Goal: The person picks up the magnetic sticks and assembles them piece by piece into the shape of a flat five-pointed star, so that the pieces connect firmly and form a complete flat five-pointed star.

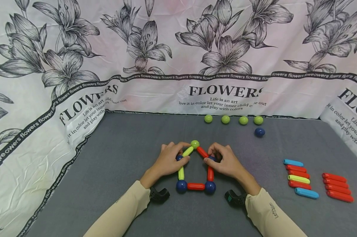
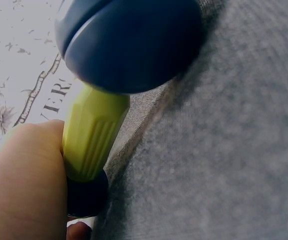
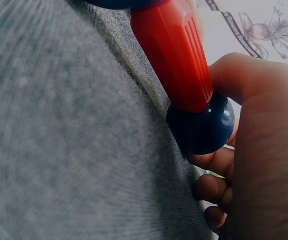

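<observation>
A house-shaped outline of balls and rods lies on the grey cloth in the head view. A green ball (image 1: 195, 144) forms its peak, between a yellow-green rod (image 1: 188, 151) and a red rod (image 1: 202, 151). My left hand (image 1: 169, 159) grips the left upper blue ball (image 2: 87, 195), its index finger reaching along to the green ball. With thumb and fingers, my right hand (image 1: 227, 161) holds the right upper blue ball (image 3: 201, 127), partly covered in the head view. Two lower blue balls (image 1: 181, 186) are joined by a red rod (image 1: 196, 186); upright rods form the sides.
Several loose green balls (image 1: 225, 119) line the back edge, with a blue ball (image 1: 260, 132) in front. To the right lie a column of blue, red and yellow-green rods (image 1: 298, 179) and a stack of red rods (image 1: 338, 187). A flower-printed sheet (image 1: 154, 95) hangs behind.
</observation>
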